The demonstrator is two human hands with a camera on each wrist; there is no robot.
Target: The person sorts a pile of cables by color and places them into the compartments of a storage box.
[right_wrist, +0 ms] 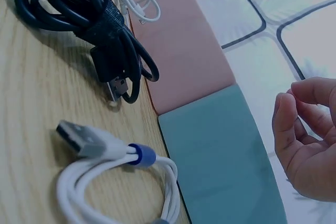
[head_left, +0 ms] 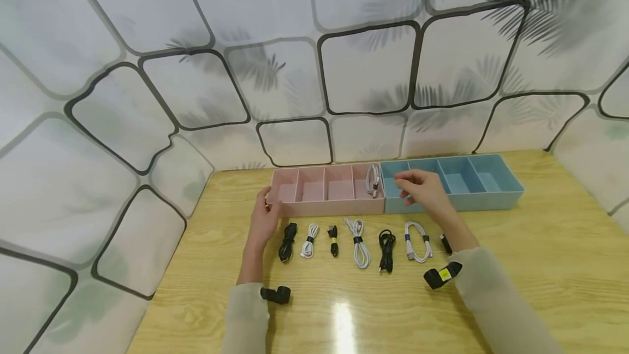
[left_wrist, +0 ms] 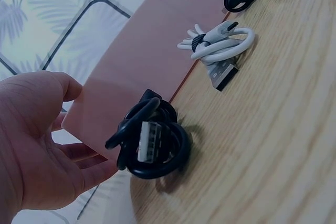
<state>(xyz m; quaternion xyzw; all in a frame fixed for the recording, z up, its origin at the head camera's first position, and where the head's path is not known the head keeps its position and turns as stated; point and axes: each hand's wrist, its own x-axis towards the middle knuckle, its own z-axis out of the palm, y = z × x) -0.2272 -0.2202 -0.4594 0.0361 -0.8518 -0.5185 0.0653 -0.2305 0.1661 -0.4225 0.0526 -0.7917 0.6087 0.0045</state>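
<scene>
My left hand (head_left: 264, 220) grips the left end of the pink divided box (head_left: 329, 210), thumb at its front corner and fingers round the end wall. Close below that hand in the left wrist view is a bundled black USB cable (left_wrist: 181, 148). My right hand (head_left: 426, 190) hovers over the left part of the blue divided box (head_left: 467, 202), its fingers curled and thumb meeting the index finger, nothing between them. A coiled whitish cable (head_left: 376, 176) stands in the pink box's rightmost compartment. The other pink compartments hold nothing visible.
Along the boxes' front lies a row of tied cables: a short white one (head_left: 308, 247), a small black one with a yellow band (head_left: 334, 240), a long white one, a black one (head_left: 386, 253), a white loop with a blue tie (right_wrist: 144, 155). A dark piece (head_left: 445, 243) is partly hidden by my right wrist.
</scene>
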